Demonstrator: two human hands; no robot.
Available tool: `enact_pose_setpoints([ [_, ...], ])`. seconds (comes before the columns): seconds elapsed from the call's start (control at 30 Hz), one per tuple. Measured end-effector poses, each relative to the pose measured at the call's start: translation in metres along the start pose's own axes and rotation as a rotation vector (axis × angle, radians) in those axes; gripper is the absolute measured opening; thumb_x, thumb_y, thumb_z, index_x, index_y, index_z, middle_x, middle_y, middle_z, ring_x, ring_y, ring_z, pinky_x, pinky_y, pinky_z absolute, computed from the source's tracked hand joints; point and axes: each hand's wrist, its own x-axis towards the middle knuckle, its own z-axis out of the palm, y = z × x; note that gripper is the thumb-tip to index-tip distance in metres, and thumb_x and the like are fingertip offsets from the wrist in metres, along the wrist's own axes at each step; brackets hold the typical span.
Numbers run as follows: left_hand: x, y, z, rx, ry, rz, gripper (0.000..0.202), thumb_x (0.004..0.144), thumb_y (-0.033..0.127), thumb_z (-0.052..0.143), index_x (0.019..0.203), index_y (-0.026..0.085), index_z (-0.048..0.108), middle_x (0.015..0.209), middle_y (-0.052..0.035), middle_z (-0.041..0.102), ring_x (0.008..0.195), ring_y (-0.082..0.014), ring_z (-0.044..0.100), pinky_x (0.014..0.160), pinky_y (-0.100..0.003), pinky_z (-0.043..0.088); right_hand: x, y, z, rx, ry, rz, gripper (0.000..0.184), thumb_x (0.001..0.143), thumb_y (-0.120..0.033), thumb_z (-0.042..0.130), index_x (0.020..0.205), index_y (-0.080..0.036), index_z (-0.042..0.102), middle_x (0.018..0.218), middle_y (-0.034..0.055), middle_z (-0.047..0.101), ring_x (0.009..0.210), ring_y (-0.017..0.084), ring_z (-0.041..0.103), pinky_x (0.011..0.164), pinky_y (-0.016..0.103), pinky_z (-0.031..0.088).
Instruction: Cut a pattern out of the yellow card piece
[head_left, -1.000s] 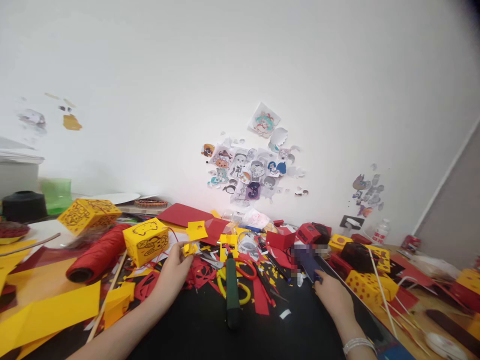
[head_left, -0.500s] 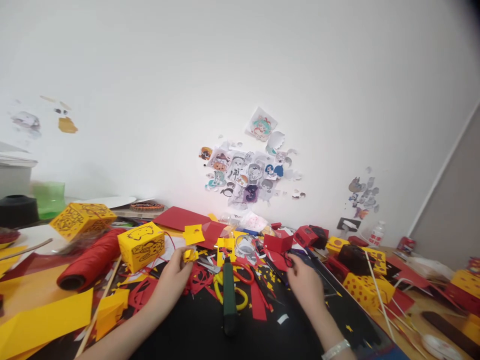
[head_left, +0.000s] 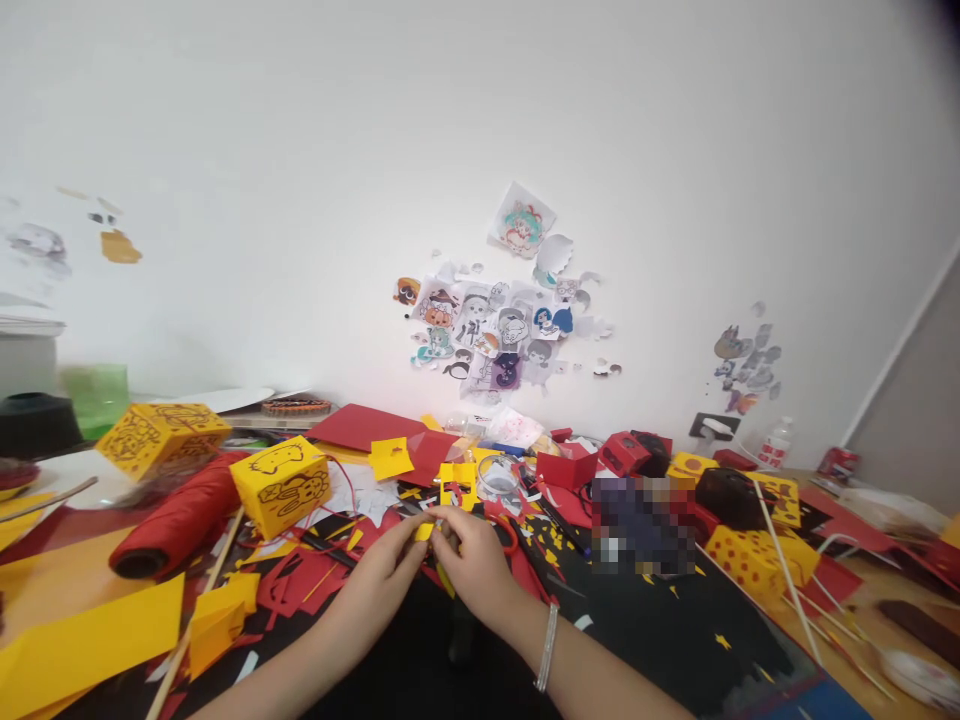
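My left hand point(head_left: 386, 560) and my right hand point(head_left: 476, 565) meet over the middle of the black work surface. Their closed fingertips pinch a small folded piece of yellow paper point(head_left: 424, 531) between them. Most of the piece is covered by the fingers. Behind and beneath my right hand lie scissors, of which a red handle point(head_left: 511, 537) shows. The dark green handle of a tool point(head_left: 459, 635) sits just under my right wrist, mostly in shadow. A notched yellow paper piece point(head_left: 457, 480) lies just beyond the fingertips.
Yellow boxes with drawings point(head_left: 281, 485) and a red spool point(head_left: 176, 515) stand to the left, near a wooden stick point(head_left: 199, 610). Red and yellow scraps point(head_left: 300, 580) are strewn around. A clear tape roll point(head_left: 501, 475) lies behind the hands. A pixelated patch hides something at right.
My right hand has come from the right across to my left hand and now touches the yellow paper piece. My left hand has moved slightly right and nearer.
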Motion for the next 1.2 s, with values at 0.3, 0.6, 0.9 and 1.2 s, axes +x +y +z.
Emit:
enact_pose_setpoints([
  [0.3,0.0027,0.0038,-0.0077,-0.067,0.022,-0.105,0.042,0.072,0.038,0.041,0.100,0.014,0.059,0.072,-0.0042,0.067,0.067,-0.0205,0.060,0.067,-0.032,0.048,0.0002,-0.0042,-0.0014,0.196,-0.052,-0.036,0.031,0.077,-0.018,0.054,0.107,-0.020,0.057,0.078,0.0010,0.061,0.065,0.014,0.056,0.063,0.024,0.046],
  [0.6,0.0046,0.0060,-0.0040,-0.269,-0.042,-0.173,0.053,0.064,0.041,0.051,0.109,0.014,0.050,0.082,-0.0053,0.066,0.073,-0.0207,0.061,0.071,-0.034,0.048,0.0008,-0.0033,0.0007,0.244,-0.016,0.023,0.013,0.076,-0.017,0.054,0.088,-0.019,0.059,0.070,-0.0013,0.058,0.061,0.012,0.054,0.059,0.023,0.044],
  [0.9,0.0038,-0.0002,0.0004,-0.470,-0.120,-0.166,0.052,0.062,0.035,0.060,0.108,0.017,0.042,0.073,-0.0013,0.065,0.071,-0.0193,0.062,0.070,-0.033,0.048,0.0026,-0.0054,0.0019,0.388,0.047,0.114,0.007,0.078,-0.024,0.051,0.074,-0.019,0.054,0.061,-0.0027,0.055,0.054,0.012,0.056,0.052,0.022,0.044],
  [1.2,0.0043,0.0085,-0.0026,-0.370,-0.016,-0.141,0.046,0.062,0.040,0.059,0.100,0.017,0.048,0.069,-0.0006,0.065,0.068,-0.0200,0.064,0.071,-0.035,0.051,0.0055,-0.0041,0.0020,0.572,0.067,0.232,0.016,0.080,-0.034,0.048,0.073,-0.019,0.048,0.045,-0.0083,0.043,0.038,0.008,0.042,0.041,0.018,0.035],
])
